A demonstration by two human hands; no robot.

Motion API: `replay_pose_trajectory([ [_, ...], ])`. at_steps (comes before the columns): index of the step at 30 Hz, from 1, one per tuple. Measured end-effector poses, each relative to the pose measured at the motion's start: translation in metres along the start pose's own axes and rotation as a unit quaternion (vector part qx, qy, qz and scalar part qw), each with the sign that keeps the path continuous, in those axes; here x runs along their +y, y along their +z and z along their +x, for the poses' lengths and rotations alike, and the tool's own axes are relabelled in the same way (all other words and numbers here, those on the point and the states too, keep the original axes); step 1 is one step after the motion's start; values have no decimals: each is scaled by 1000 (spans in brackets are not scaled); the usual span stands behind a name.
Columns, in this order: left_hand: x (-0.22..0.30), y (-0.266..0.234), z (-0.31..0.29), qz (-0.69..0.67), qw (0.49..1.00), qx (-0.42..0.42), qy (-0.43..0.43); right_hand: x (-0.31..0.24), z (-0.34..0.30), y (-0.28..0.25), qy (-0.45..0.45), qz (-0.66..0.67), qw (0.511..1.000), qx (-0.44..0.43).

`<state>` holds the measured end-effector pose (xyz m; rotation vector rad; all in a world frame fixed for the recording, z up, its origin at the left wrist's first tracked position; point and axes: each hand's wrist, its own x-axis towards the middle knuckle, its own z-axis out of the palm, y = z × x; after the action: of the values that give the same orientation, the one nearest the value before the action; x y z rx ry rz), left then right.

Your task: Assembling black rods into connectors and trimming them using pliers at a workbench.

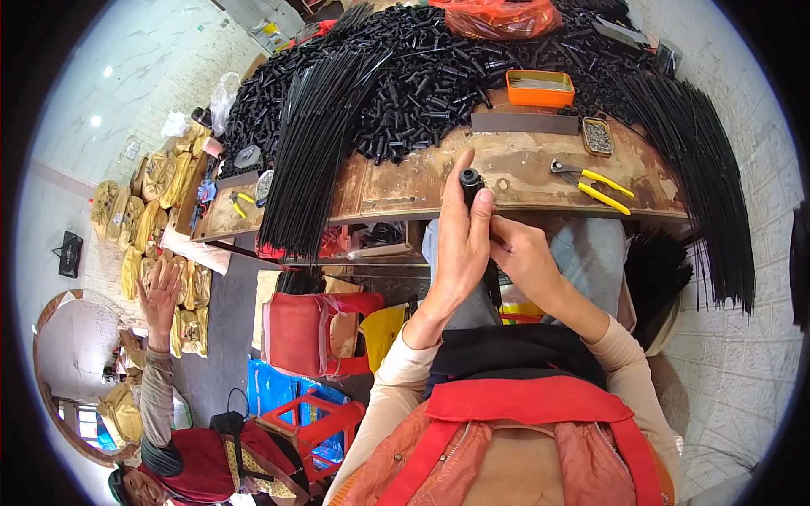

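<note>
My left hand (460, 240) is upright just off the table's front edge, its thumb pressing a black cylindrical plastic part (470, 178) against the fingers. The part's round, hollow-looking end faces up; its lower length is hidden by the hand. Close against the left hand, my right hand (527, 257) has its fingers curled and pinched together. What lies in that pinch is hidden. Something thin and dark (492, 282) shows below, between the hands. Pliers with yellow handles (603, 190) lie on the wooden table (405, 185), to the right of my hands.
Black plastic parts (413, 101) are heaped across the table. Bundles of thin black rods (312, 152) hang over its edge at left and right (704, 169). An orange box (540, 88), a grey bar (525, 124) and a tin of metal bits (597, 137) stand ahead. A co-worker's raised hand (160, 295) is at left.
</note>
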<state>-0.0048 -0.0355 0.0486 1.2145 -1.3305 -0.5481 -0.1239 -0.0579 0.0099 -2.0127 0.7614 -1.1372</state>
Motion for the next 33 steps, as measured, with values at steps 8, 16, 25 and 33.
replay_pose_trajectory([
  [8, 5, -18, 4, -282, 948, -99, -111, -10, -5, -11, 45, 36, 998, -17],
  [16, -3, -17, 6, -286, 952, -29, -102, -13, -5, -7, 22, -14, 999, -27],
  [25, 7, -6, -4, 43, 999, -21, 8, 1, -5, -7, 30, 10, 999, -22],
  [33, 4, 5, -8, -1, 999, -22, -27, 20, -20, -12, -39, -73, 997, 0],
])
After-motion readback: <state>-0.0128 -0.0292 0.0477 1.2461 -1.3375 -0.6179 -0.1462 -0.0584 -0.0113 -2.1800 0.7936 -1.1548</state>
